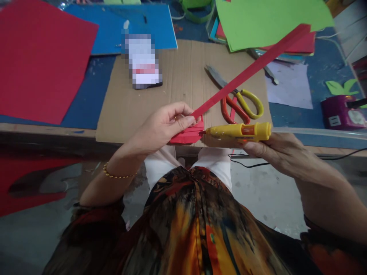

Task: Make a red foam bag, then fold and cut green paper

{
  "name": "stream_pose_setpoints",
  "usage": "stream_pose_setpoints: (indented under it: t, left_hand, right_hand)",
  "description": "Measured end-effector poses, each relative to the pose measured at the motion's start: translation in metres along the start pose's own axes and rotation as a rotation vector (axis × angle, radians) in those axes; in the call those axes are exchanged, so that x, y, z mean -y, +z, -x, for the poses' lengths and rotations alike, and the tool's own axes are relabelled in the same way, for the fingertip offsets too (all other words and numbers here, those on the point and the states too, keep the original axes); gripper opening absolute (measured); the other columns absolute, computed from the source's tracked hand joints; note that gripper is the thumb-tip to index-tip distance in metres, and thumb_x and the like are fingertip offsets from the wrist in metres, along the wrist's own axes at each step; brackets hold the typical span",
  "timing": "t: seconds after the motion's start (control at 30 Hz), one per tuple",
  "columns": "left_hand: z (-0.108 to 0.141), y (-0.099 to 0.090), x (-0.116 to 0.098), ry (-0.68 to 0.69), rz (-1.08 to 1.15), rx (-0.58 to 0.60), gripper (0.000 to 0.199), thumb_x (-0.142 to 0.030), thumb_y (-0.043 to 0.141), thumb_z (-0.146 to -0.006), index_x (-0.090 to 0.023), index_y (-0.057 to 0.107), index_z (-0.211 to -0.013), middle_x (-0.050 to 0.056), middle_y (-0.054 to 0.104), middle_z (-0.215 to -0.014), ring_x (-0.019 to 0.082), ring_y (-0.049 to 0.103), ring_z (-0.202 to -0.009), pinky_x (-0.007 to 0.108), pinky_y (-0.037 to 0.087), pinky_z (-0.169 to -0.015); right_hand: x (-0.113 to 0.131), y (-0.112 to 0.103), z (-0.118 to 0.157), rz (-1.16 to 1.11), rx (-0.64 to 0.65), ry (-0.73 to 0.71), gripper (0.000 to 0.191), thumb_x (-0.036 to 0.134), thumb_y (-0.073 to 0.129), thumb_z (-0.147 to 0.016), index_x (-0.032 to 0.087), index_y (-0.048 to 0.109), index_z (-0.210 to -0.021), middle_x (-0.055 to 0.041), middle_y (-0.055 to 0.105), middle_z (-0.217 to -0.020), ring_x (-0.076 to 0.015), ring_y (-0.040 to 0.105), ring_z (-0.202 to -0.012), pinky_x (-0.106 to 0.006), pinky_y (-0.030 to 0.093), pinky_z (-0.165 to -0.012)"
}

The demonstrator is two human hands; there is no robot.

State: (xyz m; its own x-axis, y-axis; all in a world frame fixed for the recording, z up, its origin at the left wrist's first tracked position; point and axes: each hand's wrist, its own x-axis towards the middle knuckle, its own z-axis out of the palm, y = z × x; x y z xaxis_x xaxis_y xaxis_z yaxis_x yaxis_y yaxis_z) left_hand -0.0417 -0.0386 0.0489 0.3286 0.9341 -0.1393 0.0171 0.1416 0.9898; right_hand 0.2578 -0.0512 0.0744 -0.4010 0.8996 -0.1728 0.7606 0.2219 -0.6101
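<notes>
My left hand (pixel 160 128) pinches a long red paper strip (pixel 246 74) together with a folded red paper piece (pixel 186 136) near the front edge of the cardboard. The strip slants up and to the right, passing over the scissors. In my right hand (pixel 282 151) is a yellow glue gun (pixel 237 131) with a clear glue stick trailing from its back. Its nozzle points left and meets, or nearly meets, the right end of the folded piece. Scissors (pixel 243 101) with one red and one yellow handle lie partly open just beyond the gun.
A brown cardboard sheet (pixel 183 76) covers the middle of the blue table, with a phone (pixel 145 63) on it. Red paper (pixel 48 57) lies at left, green paper (pixel 275 19) at back right. A purple box-like object (pixel 341 112) sits at far right. A black cord hangs by the table edge.
</notes>
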Motion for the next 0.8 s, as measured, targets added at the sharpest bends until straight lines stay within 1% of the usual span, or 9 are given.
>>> stream_pose_setpoints:
  t: [0.1,0.3,0.4,0.5,0.6,0.63,0.7,0.77,0.8]
  left_hand:
    - [0.0,0.0,0.0,0.002,-0.002,-0.004,0.024,-0.041,0.081,-0.096,-0.018,0.075,-0.1,0.007,0.079,-0.103,0.025,0.077,-0.107,0.036,0.065,-0.09]
    - [-0.001,-0.001,0.002,-0.007,-0.017,0.005,0.025,-0.042,0.08,-0.096,-0.019,0.074,-0.1,0.007,0.079,-0.103,0.025,0.077,-0.105,0.038,0.066,-0.088]
    - [-0.001,-0.001,0.003,-0.005,-0.022,0.006,0.025,-0.044,0.08,-0.097,-0.019,0.074,-0.1,0.007,0.079,-0.102,0.025,0.078,-0.103,0.037,0.066,-0.086]
    - [-0.001,-0.001,0.003,-0.004,-0.023,0.0,0.023,-0.042,0.079,-0.097,-0.019,0.074,-0.1,0.007,0.079,-0.104,0.024,0.077,-0.104,0.037,0.066,-0.088]
    - [-0.001,0.0,0.002,-0.006,-0.023,-0.007,0.022,-0.04,0.079,-0.097,-0.019,0.074,-0.1,0.007,0.08,-0.104,0.024,0.077,-0.103,0.037,0.066,-0.088]
    - [-0.001,0.0,0.002,-0.008,-0.022,-0.005,0.022,-0.04,0.079,-0.096,-0.019,0.074,-0.1,0.007,0.08,-0.104,0.024,0.077,-0.103,0.037,0.066,-0.088]
    - [-0.001,0.0,0.002,-0.008,-0.015,0.0,0.023,-0.041,0.079,-0.096,-0.019,0.074,-0.101,0.007,0.08,-0.103,0.024,0.077,-0.102,0.037,0.067,-0.087]
    - [-0.002,-0.001,0.004,-0.002,-0.001,0.005,0.022,-0.04,0.079,-0.096,-0.019,0.074,-0.101,0.007,0.079,-0.102,0.023,0.077,-0.101,0.037,0.067,-0.087]
    - [-0.003,-0.001,0.005,0.003,0.007,0.004,0.022,-0.039,0.079,-0.096,-0.018,0.074,-0.1,0.007,0.079,-0.101,0.023,0.077,-0.1,0.037,0.067,-0.088]
  right_hand:
    - [0.001,0.001,-0.001,-0.028,0.01,-0.017,0.083,0.104,0.04,-0.086,0.024,0.065,-0.078,-0.003,0.064,-0.064,-0.0194,0.059,-0.056,-0.035,0.051,-0.053]
    - [0.001,-0.003,0.002,0.009,0.002,0.01,0.082,0.101,0.043,-0.088,0.024,0.062,-0.07,-0.0019,0.057,-0.057,-0.0173,0.053,-0.051,-0.033,0.044,-0.048]
    - [-0.002,-0.002,0.0,-0.026,-0.009,-0.053,0.077,0.098,0.044,-0.091,0.026,0.064,-0.075,-0.0012,0.061,-0.062,-0.0182,0.056,-0.054,-0.033,0.047,-0.05]
    - [-0.005,0.0,-0.002,-0.043,-0.004,-0.105,0.07,0.092,0.047,-0.096,0.027,0.068,-0.081,-0.0003,0.062,-0.066,-0.0182,0.059,-0.057,-0.033,0.051,-0.053]
    - [-0.004,0.002,0.002,-0.042,-0.012,-0.079,0.069,0.088,0.052,-0.096,0.026,0.066,-0.072,0.0001,0.057,-0.06,-0.0165,0.054,-0.053,-0.03,0.044,-0.048]
    - [-0.004,0.001,0.005,-0.078,-0.038,-0.063,0.068,0.088,0.055,-0.095,0.025,0.067,-0.072,-0.0004,0.059,-0.06,-0.0167,0.055,-0.053,-0.031,0.045,-0.048]
    - [-0.008,-0.002,0.016,-0.206,-0.151,-0.033,0.062,0.084,0.064,-0.093,0.024,0.072,-0.079,-0.0027,0.066,-0.066,-0.0184,0.06,-0.058,-0.034,0.05,-0.051]
    - [-0.024,-0.012,0.028,-0.282,-0.333,0.002,0.052,0.075,0.072,-0.094,0.024,0.077,-0.095,-0.0074,0.074,-0.081,-0.021,0.067,-0.066,-0.038,0.054,-0.057]
    - [-0.037,-0.02,0.033,-0.252,-0.396,0.025,0.049,0.071,0.071,-0.096,0.024,0.077,-0.103,-0.0107,0.076,-0.09,-0.0223,0.068,-0.071,-0.04,0.054,-0.06]
